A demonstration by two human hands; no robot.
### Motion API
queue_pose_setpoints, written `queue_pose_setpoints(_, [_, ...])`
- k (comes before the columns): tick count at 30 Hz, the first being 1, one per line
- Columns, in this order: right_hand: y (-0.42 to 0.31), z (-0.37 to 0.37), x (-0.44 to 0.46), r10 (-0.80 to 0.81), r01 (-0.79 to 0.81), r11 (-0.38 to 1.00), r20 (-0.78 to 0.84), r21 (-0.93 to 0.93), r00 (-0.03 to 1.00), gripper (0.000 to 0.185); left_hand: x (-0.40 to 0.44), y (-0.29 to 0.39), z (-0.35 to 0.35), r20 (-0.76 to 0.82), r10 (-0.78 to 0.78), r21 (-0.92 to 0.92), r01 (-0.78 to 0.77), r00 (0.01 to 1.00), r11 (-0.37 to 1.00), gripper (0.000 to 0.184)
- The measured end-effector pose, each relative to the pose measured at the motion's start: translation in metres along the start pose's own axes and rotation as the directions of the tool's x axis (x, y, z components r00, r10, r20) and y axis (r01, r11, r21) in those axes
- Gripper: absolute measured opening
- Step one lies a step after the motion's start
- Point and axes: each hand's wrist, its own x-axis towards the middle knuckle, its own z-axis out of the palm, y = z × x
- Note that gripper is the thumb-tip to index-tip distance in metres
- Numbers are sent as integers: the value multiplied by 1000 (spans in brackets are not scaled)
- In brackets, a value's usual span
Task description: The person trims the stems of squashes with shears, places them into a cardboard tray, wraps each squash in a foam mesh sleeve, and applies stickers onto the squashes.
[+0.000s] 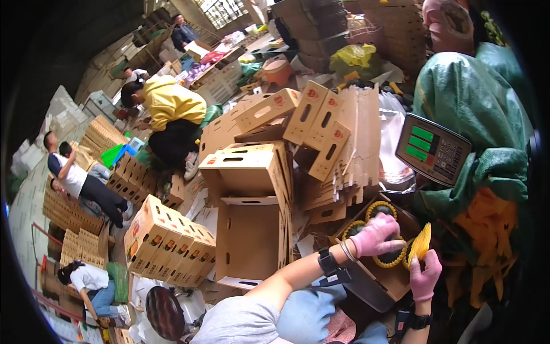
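My left hand (375, 236), in a pink glove, is bent over a dark round fruit (391, 256) ringed by yellow foam netting, its fingertips against it. In my right hand (425, 276), also gloved in pink, is a yellow foam net (420, 243), pinched at its lower end. A dark round item shows beside the net, partly covered. Both hands are over an open cardboard box (395, 288) holding several dark round fruits in yellow nets.
A scale (432, 149) with green displays stands beyond the box, beside green sacks (467, 97). Flattened cardboard (361, 137), an open carton (249, 238) and stacked printed cartons (169, 243) lie to the left. A person in yellow (172, 103) bends farther off; several other people are in the background.
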Motion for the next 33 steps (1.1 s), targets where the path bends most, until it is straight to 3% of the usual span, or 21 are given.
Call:
queue_pose_setpoints(2, [-13,6,0,191,-234,927,168,293,967,22,-1,17,4,112,46,-284,-12,993,959,46])
queue_pose_setpoints(4, [-6,8,-3,47,-133,948,287,289,957,28,-2,41,0,98,114,-353,-73,989,933,44])
queue_pose_setpoints(8, [-34,5,7,153,-409,503,388,761,909,50,-5,34,14,-46,162,-625,-154,986,765,36])
queue_pose_setpoints(9, [-33,7,7,220,-433,505,374,747,901,56,-6,34,17,-61,159,-702,-156,985,695,32])
queue_pose_setpoints(12, [-30,10,10,385,-528,650,362,547,849,41,-8,34,13,-176,195,-560,-261,965,786,28])
queue_pose_setpoints(14, [-23,16,6,329,-334,793,103,509,939,32,-8,36,0,-204,131,-595,-229,970,770,20])
queue_pose_setpoints(15, [-18,21,3,281,-236,852,-27,467,959,29,-9,29,2,-226,167,-510,-262,960,819,18])
queue_pose_setpoints(16, [-2,24,2,120,-61,922,-133,383,984,28,-11,22,3,-244,204,-419,-292,948,860,19])
queue_pose_setpoints(17, [-11,26,4,208,-148,909,-115,391,971,32,-11,31,-6,-223,176,-360,-249,959,899,18])
queue_pose_setpoints(18, [-23,28,7,295,-235,888,-97,395,951,38,-10,39,-5,-213,47,-432,-136,976,892,17])
queue_pose_setpoints(20, [-28,33,7,245,-187,911,-117,367,962,48,-8,51,-2,-162,-203,-560,79,966,825,15])
queue_pose_setpoints(21, [-28,36,6,234,-167,929,-173,331,957,42,-8,45,6,-124,-242,-658,103,962,746,20])
queue_pose_setpoints(22, [-28,37,6,220,-149,945,-227,292,949,36,-9,33,13,77,-252,-855,194,965,481,23])
queue_pose_setpoints(23, [-20,28,7,100,-83,990,-153,115,983,29,-12,18,21,198,-195,-962,228,961,147,27])
queue_pose_setpoints(24, [-8,17,8,-5,2,998,-56,-57,998,22,-13,14,21,293,-100,-942,269,951,-203,30])
queue_pose_setpoints(25, [2,15,5,105,-105,989,11,104,994,12,-14,10,19,320,-104,-937,298,942,-180,28])
queue_pose_setpoints(26, [27,9,-3,257,-306,904,189,300,948,15,-12,14,9,380,-85,-919,365,921,-146,29])
queue_pose_setpoints(27, [14,2,-2,387,-464,641,264,612,883,18,-9,20,-4,435,-72,-898,426,898,-108,30])
queue_pose_setpoints(28, [2,-3,0,463,-535,254,384,806,799,22,-9,22,-13,489,-65,-872,485,870,-66,31])
queue_pose_setpoints(30, [-8,-8,0,269,-451,141,404,881,874,31,-11,22,-12,421,47,-906,422,906,-26,39])
queue_pose_setpoints(33, [-4,-5,-4,322,-501,280,412,819,853,25,-12,30,-10,325,71,-915,294,943,277,38])
